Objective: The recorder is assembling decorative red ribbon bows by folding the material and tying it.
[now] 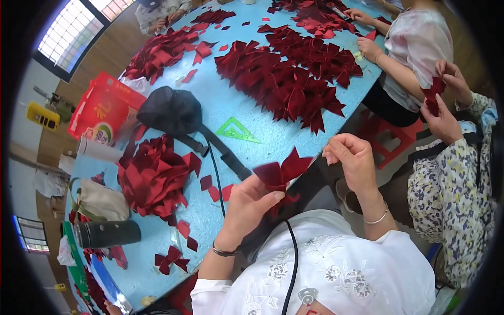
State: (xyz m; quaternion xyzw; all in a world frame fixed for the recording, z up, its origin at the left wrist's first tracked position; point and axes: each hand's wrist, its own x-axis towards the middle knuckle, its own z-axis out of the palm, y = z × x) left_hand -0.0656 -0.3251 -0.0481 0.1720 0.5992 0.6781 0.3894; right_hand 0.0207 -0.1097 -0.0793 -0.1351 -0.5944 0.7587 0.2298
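Observation:
Between the thumb and fingers of my left hand is a dark red velvety fabric bow, its pointed tails spread upward. My right hand is raised to the right of the bow, thumb and fingertips pinched together. Whatever that pinch holds, if anything, is too small to make out. A pile of loose red fabric pieces lies to the left of my left hand. Small red scraps are scattered beside it. Farther off, rows of dark red bows cover much of the blue table.
A black pouch with straps, green set square and red gift bag lie beyond my hands. At left are a dark flask, white cylinder and beige pouch. Co-workers' hands hold red fabric at right.

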